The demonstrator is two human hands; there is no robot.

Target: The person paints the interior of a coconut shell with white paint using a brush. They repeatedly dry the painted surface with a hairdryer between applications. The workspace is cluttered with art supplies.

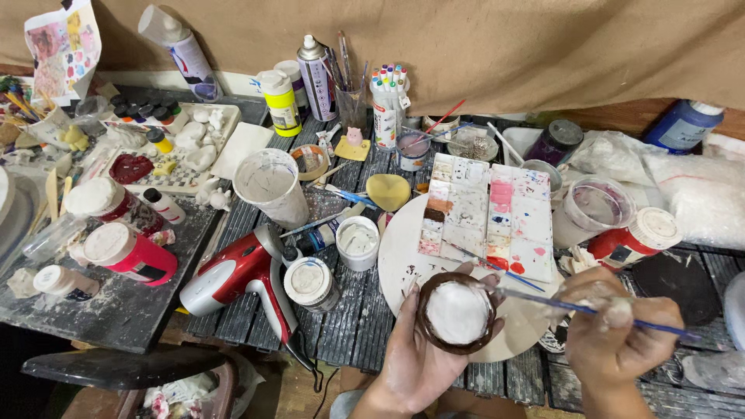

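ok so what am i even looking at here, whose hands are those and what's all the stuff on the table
There is no machine here: this is one picture from a camera worn on a person's head, looking down at their own two bare hands over a cluttered craft table.

The left hand cups a small round brown dish whose inside is coated white. The right hand holds a thin blue-handled paintbrush, its tip at the rim of the dish.

Just behind the hands, a rectangular paint palette with stained wells lies on a round white board. To the left lie a red and silver hair dryer and several open tubs of white paint. Further back stand spray cans, paint bottles and a cup of markers against a brown cloth backdrop.
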